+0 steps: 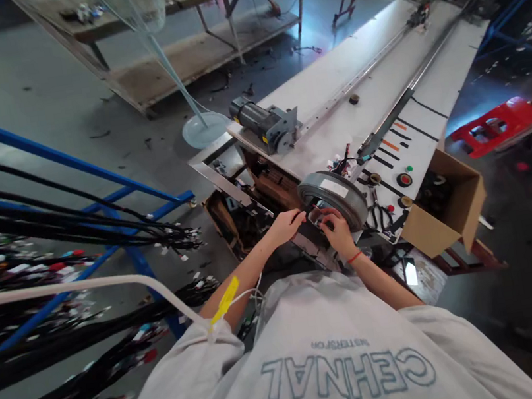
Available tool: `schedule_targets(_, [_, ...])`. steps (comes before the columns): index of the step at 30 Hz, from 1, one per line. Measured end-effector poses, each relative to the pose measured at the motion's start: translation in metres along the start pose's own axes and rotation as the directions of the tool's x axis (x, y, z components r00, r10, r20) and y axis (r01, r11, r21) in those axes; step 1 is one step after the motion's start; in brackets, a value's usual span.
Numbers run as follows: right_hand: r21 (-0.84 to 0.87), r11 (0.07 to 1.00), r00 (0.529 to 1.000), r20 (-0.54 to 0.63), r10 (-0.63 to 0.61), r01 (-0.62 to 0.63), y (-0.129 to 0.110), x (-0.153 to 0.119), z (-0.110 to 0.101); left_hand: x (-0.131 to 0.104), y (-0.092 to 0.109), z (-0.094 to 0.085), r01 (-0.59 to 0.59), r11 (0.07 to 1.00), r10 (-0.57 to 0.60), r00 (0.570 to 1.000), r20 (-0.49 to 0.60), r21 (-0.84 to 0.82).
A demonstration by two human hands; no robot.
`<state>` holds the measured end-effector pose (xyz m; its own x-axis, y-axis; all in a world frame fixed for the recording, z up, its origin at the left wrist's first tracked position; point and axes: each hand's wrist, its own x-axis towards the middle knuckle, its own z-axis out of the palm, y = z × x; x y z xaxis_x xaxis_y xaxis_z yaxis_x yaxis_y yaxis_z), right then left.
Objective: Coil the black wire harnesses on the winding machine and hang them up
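Both of my hands work at the near side of a grey round drum [354,196] that bears a white label [334,188]. My left hand [289,226] is closed, its fingertips at a small dark piece beside the drum's edge. To its right, my right hand [336,230] has its fingers curled in a pinch close to the drum. What either hand holds is too small and too covered to name. Thin wires [343,162] stick up behind the drum. A pair of black-handled pliers [379,214] lies to the right of it.
The long white bench [323,84] carries a motor [254,118], a metal rail [406,102] and a red button [404,179]. An open cardboard box [448,212] stands at right. Bundles of black cables [50,225] hang on a blue rack [36,130] at left. A fan stand [173,80] rises beyond.
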<state>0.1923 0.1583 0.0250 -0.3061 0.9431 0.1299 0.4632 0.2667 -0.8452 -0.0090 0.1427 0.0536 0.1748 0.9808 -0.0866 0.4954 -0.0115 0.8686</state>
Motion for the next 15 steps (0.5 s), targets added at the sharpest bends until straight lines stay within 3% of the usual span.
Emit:
schedule_targets(4, [0.133,0.983,0.991,0.070,0.118,-0.126,0.004,-0.013,-0.001,-0.005,-0.007,0.007,-0.008,1.000,0.009,0.999,0.039,-0.021])
schedule_targets(6, [0.128,0.986,0.994,0.058,0.095,-0.102,0.001,-0.012,0.000,-0.008,-0.011,0.012,-0.001,1.000,0.003,0.998,0.065,-0.027])
schedule_targets(10, [-0.022,0.997,0.997,0.028,-0.071,0.072,-0.015,0.003,0.000,-0.012,-0.021,0.021,-0.013,1.000,0.014,0.992,0.122,-0.002])
schedule_targets(15, [-0.174,0.913,0.919,0.210,-0.332,0.370,-0.027,0.019,-0.009,-0.012,-0.024,0.029,0.046,0.998,-0.041,0.988,0.146,-0.030])
